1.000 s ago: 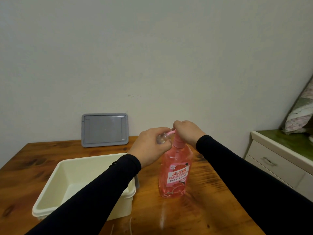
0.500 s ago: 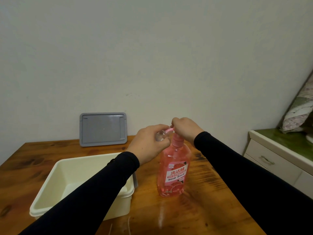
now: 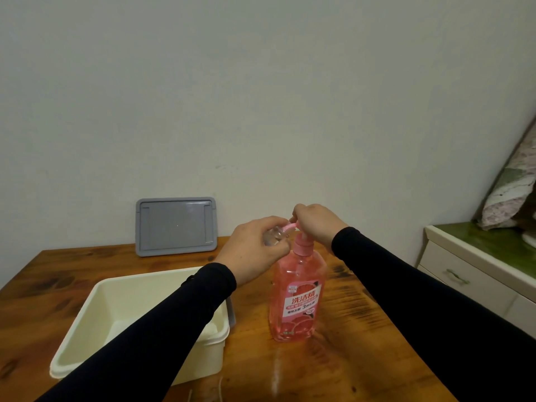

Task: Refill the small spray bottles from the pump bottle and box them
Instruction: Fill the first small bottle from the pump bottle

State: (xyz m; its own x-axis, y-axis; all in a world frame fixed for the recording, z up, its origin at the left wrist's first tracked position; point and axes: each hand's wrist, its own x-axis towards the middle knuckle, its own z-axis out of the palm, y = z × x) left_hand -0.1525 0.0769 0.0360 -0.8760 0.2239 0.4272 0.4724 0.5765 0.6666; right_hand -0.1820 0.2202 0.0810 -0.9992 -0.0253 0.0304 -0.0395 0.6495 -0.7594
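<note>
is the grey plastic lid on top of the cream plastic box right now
No, the grey plastic lid stands leaning against the wall at the back of the wooden table, apart from the open cream plastic box.

The room is dim, under soft, even light with a faint greenish-grey cast on the wall (image 3: 261,97). A pale streak of glare runs along the glossy wooden table (image 3: 333,372) near the pump bottle (image 3: 295,300). Shadows are weak and diffuse. Wide-angle distortion bends the table edges and the cabinet (image 3: 475,274) at far right. Detail is slightly soft; the black sleeves (image 3: 420,300) show almost no texture.
</note>
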